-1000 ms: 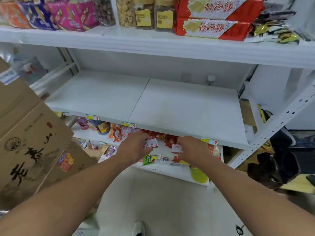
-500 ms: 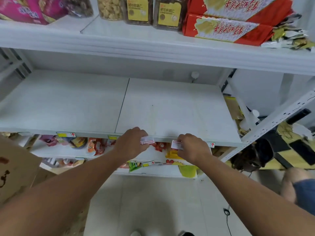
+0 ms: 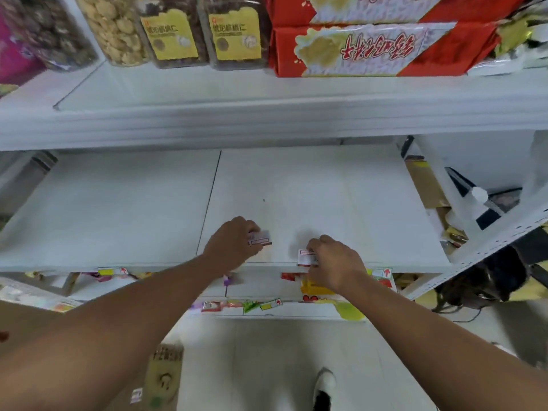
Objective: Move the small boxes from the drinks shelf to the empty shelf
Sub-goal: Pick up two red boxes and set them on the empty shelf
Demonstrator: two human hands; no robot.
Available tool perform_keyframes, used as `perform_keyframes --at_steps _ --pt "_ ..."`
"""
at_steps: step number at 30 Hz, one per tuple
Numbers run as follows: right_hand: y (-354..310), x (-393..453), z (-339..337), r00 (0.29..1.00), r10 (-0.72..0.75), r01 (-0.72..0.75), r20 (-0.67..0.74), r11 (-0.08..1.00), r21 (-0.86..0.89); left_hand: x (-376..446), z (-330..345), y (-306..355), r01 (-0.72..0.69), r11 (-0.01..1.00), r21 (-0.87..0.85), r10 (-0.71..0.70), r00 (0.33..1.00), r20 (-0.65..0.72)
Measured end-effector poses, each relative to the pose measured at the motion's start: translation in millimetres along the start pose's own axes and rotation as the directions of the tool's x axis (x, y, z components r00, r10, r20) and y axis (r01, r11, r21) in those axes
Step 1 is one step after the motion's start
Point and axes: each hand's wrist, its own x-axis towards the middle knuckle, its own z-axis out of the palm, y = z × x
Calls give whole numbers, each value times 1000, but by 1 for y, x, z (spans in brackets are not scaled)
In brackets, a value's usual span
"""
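My left hand (image 3: 231, 246) grips a small white box with red print (image 3: 261, 238) just above the front part of the bare white shelf (image 3: 341, 203). My right hand (image 3: 335, 262) pinches a second small white box with red print (image 3: 307, 258) at the shelf's front edge. Both hands are over the right-hand board of that shelf, about a hand's width apart. Whether either box touches the board I cannot tell.
The shelf above carries clear jars of snacks (image 3: 175, 28) and red packets (image 3: 379, 46). Below the bare shelf, a lower shelf (image 3: 267, 310) holds colourful sachets and price tags. A cardboard carton (image 3: 29, 327) stands at the left, a slanted metal upright (image 3: 489, 238) at the right.
Both hands have risen from the lower shelf with their boxes and moved forward over the front of the bare shelf. The camera has come closer and higher.
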Motion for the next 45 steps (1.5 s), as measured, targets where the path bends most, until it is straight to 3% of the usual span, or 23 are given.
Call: perform_keyframes --at_steps 7,13,24,33,39,41,43,45 --pt "9 38 8 998 -1 1 56 1000 10 81 0 -4 28 1000 -2 -28 1000 -9" --pt "3 75 24 996 39 -38 86 999 -12 125 33 -11 -89 995 48 87 995 40" --pt "-22 115 65 999 -32 30 -31 996 -87 152 69 -44 -65 997 -31 68 991 113" --pt "-49 137 50 999 -20 23 25 989 -148 80 49 -78 166 958 -234 -179 983 -33" --pt "-53 142 63 1000 -3 3 2 987 -158 41 59 -75 256 867 -428 -352 921 -163" --pt "-49 133 62 998 43 -45 -40 996 -76 32 66 -67 261 830 -493 -377 914 -152" --pt "-42 123 63 984 150 -127 -101 971 204 27 72 -53 262 735 -626 -417 902 -113" --pt "-39 113 60 931 356 -238 -79 758 607 26 74 -34 266 582 -769 -468 883 -48"
